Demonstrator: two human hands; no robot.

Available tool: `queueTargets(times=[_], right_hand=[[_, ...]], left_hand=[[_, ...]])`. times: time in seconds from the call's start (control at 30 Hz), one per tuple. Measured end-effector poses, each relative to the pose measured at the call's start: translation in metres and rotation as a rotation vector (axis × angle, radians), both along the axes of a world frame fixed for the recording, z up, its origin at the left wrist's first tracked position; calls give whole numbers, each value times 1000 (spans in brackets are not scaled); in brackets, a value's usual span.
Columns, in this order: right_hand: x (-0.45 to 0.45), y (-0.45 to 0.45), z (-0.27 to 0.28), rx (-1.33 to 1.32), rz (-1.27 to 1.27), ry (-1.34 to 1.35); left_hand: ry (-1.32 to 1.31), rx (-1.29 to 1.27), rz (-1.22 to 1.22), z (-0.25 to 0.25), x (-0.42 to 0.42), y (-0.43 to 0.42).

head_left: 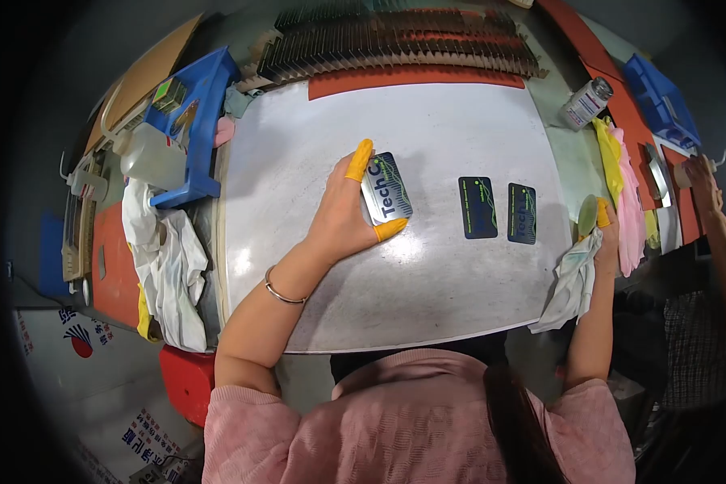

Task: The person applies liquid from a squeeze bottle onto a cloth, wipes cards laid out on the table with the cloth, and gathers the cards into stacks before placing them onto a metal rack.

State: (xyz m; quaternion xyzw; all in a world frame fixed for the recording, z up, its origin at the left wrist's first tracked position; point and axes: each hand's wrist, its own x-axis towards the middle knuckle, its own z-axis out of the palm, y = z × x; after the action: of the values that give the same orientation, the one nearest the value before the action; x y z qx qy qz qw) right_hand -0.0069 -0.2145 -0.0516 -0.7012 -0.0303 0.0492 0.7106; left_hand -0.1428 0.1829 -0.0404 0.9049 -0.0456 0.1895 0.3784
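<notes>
My left hand (340, 211), with yellow covers on the thumb and a finger, grips a dark card with "Tech" lettering (388, 189) by its edges above the white board. Two similar dark cards, one on the left (477, 207) and one on the right (522, 213), lie side by side on the white board (427, 298). At the board's right edge, my right hand (607, 234), also with a yellow finger cover, holds a whitish cloth (573, 278). A small greenish translucent item (588, 216) shows beside its fingers.
Racks of thin upright pieces (403, 52) stand along the back. At left are a blue tray (203, 133), a plastic bottle (149, 157) and white cloths (165, 258). A labelled bottle (586, 103) and blue bin (661, 101) are at right, near another person's arm (722, 218).
</notes>
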Motion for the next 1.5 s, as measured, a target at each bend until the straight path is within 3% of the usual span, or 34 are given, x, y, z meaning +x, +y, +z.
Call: queueTargets(times=[0.13, 0.2, 0.33, 0.47, 0.5, 0.67, 0.73, 0.9, 1.07, 1.17, 1.2, 1.23, 1.3, 1.33, 1.43, 1.5], right_hand=[[-4, 6, 2, 41, 9, 4], [-2, 5, 2, -89, -15, -104], [-4, 9, 4, -15, -14, -67], [-4, 10, 9, -74, 45, -76], [-5, 10, 8, -71, 74, -47], [-10, 15, 14, -103, 88, -106], [-12, 15, 17, -64, 71, -68], [-10, 11, 15, -176, 46, -117], [-11, 11, 19, -209, 63, -31], [-10, 10, 17, -208, 61, -37], [-10, 9, 17, -210, 57, -41], [-11, 9, 19, -213, 53, -45], [-10, 10, 23, -236, 70, -65], [-10, 11, 23, -238, 66, -73], [-11, 13, 25, -326, 78, -213], [-12, 16, 27, -149, 108, -133]], left_hand=[[-18, -3, -22, -1, -5, 2], [-62, -33, -48, 5, -1, 0], [-118, -77, -66, 18, 6, 2], [-188, 34, -96, 81, 71, 19], [-150, -60, -61, 103, 95, 15], [-169, 389, 56, 156, 258, 7], [-7, 597, 128, 141, 322, 8], [208, 750, 89, 101, 409, -15], [374, 848, -56, 88, 429, -30], [236, 928, -56, 79, 438, -34], [297, 949, -78, 83, 441, -36], [291, 947, -80, 82, 445, -33], [400, 703, -234, 89, 453, -27], [591, 729, -220, 119, 434, -39], [339, 660, -153, 149, 380, -36], [90, 413, -149, 156, 310, -41]])
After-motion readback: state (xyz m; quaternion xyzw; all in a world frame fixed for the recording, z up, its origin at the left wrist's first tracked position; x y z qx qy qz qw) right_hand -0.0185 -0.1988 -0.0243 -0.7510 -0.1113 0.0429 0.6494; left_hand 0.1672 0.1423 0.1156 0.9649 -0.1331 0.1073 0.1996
